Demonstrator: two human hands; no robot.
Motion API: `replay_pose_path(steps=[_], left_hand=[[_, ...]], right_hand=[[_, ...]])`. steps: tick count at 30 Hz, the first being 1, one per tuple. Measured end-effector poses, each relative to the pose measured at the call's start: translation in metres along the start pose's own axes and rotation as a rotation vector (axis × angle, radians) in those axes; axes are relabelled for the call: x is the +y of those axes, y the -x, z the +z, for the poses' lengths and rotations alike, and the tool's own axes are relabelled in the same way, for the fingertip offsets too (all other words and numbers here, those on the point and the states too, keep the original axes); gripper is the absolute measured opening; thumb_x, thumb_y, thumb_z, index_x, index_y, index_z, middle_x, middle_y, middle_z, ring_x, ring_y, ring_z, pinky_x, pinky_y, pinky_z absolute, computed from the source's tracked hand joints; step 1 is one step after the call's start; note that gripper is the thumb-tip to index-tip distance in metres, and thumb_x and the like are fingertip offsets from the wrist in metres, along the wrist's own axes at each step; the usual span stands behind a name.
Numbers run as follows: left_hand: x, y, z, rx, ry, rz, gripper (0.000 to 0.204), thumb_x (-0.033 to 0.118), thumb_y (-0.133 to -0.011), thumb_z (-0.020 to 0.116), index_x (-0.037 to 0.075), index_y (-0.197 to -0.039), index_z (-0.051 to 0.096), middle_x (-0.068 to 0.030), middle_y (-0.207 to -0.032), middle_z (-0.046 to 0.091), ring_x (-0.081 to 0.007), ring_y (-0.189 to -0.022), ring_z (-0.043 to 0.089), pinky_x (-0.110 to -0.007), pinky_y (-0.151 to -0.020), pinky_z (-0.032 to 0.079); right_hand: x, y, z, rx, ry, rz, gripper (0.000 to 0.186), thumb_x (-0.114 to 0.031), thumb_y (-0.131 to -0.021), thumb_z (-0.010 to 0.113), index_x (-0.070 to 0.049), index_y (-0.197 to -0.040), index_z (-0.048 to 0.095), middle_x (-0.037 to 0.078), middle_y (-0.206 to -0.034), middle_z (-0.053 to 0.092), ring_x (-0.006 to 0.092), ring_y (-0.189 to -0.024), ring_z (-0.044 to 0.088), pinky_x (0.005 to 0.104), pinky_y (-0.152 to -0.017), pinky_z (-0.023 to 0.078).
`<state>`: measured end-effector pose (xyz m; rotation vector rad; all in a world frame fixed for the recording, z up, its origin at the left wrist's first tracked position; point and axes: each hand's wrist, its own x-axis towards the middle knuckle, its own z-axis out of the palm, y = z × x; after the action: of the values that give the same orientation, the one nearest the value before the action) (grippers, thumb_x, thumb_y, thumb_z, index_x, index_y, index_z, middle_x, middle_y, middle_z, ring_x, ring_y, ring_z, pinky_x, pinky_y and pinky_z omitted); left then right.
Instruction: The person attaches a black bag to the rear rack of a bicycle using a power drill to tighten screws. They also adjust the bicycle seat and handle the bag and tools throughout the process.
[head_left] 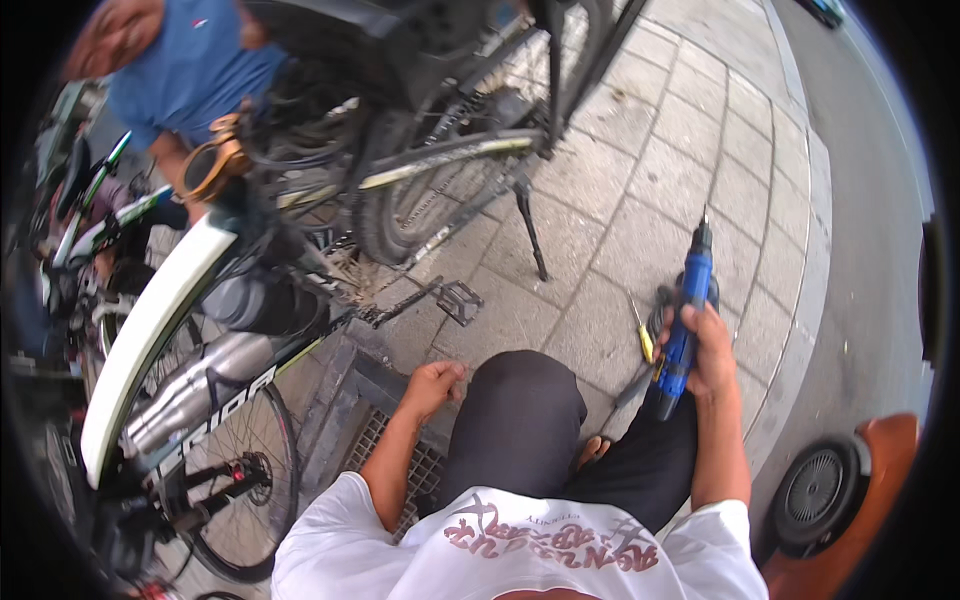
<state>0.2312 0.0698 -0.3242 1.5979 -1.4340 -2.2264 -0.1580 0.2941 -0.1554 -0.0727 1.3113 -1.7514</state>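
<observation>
My right hand grips a blue cylindrical power screwdriver pointed away from me, its bit tip upward in the picture. Just behind it is a yellow-handled tool, with dark items partly hidden by my hand. My left hand is closed with the fingertips together beside my left knee; whatever it may hold is too small to make out. A black bicycle pedal is just beyond that hand, and a grey metal frame with a grate is beside my left leg.
Bicycles with a kickstand, a white fender and a steel bottle fill the left and top. A person in a blue shirt is among them. Paving runs to the kerb and road; an orange vehicle is lower right.
</observation>
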Motion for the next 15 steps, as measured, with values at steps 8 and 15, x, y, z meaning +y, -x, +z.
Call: replay_pose_path(steps=[8, 15], left_hand=[[0.132, 0.15, 0.01, 0.084, 0.01, 0.329, 0.025, 0.022, -0.106, 0.065, 0.001, -0.117, 0.072, -0.0045, -0.1, 0.075, -0.0091, -0.062, 0.064, -0.024, -0.059, 0.048], [0.252, 0.181, 0.069, -0.171, 0.474, 0.628, 0.023, 0.027, -0.105, 0.067, 0.005, -0.114, 0.068, -0.0086, -0.111, 0.074, -0.0173, -0.087, 0.072, -0.03, -0.074, 0.057]], right_hand=[[-0.014, 0.043, 0.093, -0.683, 0.053, 0.087, 0.065, -0.017, -0.09, 0.077, 0.0, -0.143, 0.044, 0.014, -0.101, 0.064, 0.0256, -0.083, 0.07, 0.0458, -0.072, 0.063], [-0.01, 0.085, 0.144, -1.007, 0.176, 0.154, 0.066, -0.02, -0.098, 0.075, -0.001, -0.15, 0.039, 0.011, -0.112, 0.063, 0.0205, -0.094, 0.068, 0.0421, -0.081, 0.061]])
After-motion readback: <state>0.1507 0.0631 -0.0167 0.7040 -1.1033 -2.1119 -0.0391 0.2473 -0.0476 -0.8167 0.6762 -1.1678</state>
